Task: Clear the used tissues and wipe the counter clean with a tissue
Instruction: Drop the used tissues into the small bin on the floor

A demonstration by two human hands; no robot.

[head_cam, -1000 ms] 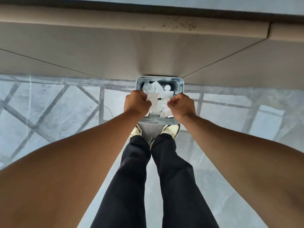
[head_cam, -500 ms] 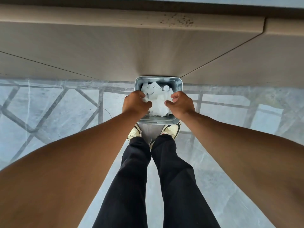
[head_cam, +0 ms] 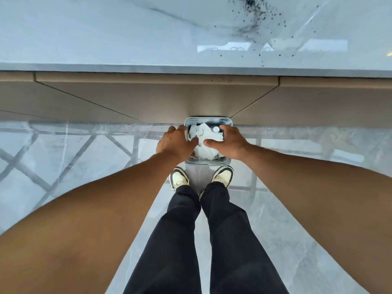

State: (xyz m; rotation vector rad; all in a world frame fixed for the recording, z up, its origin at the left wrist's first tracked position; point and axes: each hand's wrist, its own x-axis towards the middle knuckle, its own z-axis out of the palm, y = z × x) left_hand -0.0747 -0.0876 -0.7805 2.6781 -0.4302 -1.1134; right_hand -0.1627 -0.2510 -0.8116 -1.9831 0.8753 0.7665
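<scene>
The used tissues [head_cam: 204,143] were white, crumpled and creased, piled inside a small rectangular grey waste bin [head_cam: 207,120] that stood on the floor [head_cam: 84,158] against the base of the beige cabinet front [head_cam: 148,96], directly ahead of the person's two sneakers [head_cam: 179,179]. A small round white object [head_cam: 216,129] lay in the bin beside the pile, toward its far right corner; what it was could not be determined. The left hand [head_cam: 175,143] was over the bin's left rim with fingers loosely spread and the thumb extended toward the tissues, gripping nothing. The right hand [head_cam: 226,143] was likewise open over the right side of the bin, palm down, thumb pointing inward above the pile, with no tissue between the fingers. The two thumbs were close together but apart. Above the cabinet, the pale marble worktop [head_cam: 106,35] carried a scatter of dark specks [head_cam: 254,11] and a dark smear near its right portion. Compared with the view half a second earlier, both hands had opened from a curled posture and released the tissue wad, which had settled into the bin, and the camera had tilted upward, bringing the worktop surface and its specks into view where only the cabinet edge had been visible.
</scene>
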